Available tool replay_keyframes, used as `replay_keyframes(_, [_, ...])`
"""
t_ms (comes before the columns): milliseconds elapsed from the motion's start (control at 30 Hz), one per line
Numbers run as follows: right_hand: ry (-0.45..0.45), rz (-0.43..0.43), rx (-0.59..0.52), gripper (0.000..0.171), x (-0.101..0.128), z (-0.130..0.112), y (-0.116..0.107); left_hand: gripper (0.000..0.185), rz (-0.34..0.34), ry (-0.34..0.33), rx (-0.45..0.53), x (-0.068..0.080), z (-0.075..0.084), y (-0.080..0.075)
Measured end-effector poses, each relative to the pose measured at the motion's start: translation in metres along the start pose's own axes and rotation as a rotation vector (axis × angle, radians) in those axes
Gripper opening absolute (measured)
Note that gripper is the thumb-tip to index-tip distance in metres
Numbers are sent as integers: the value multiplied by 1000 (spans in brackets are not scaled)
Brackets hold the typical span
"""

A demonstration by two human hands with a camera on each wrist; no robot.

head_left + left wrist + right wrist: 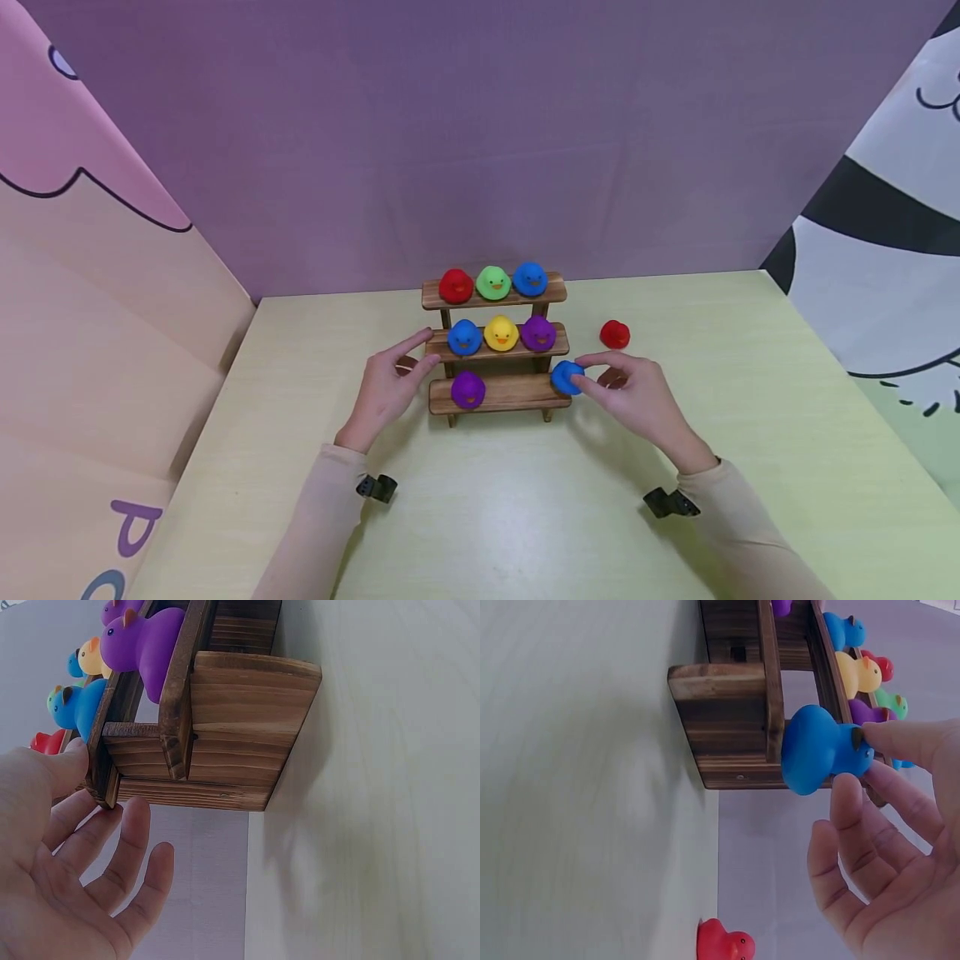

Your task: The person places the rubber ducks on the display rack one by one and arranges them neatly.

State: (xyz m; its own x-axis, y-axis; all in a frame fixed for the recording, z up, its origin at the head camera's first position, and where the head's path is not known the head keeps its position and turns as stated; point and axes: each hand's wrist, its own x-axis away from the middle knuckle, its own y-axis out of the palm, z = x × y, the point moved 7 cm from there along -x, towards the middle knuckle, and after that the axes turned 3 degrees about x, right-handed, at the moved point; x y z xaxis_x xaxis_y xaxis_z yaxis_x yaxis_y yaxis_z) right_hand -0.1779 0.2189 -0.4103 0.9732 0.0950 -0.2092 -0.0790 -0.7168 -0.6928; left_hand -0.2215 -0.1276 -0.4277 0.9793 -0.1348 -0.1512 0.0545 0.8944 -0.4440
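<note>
Right hand (637, 392) pinches small blue rubber duck (567, 377) at right end of bottom step of three-tier wooden rack (517, 393). Left hand (388, 385), fingers straight, touches rack's left edge. Seven ducks seated; small red rubber duck (614, 334) waits on yellow-green table (750, 433).

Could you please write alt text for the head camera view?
The right hand pinches a blue duck at the right end of the bottom step of a wooden stand, while the left hand touches its left side.
</note>
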Motion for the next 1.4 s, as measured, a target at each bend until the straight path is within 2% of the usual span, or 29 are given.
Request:
replay_keyframes(600, [-90,18,-72,25,0,-16,15,46,10,27,-10,0,3,-2])
replay_keyframes(900, [-135,-17,-115,26,-3,-28,29,46,8,15,-11,-1,2,-2])
replay_keyframes(1400, [-147,-54,-151,27,-5,-43,47,47,2,8,-19,-1,1,-1])
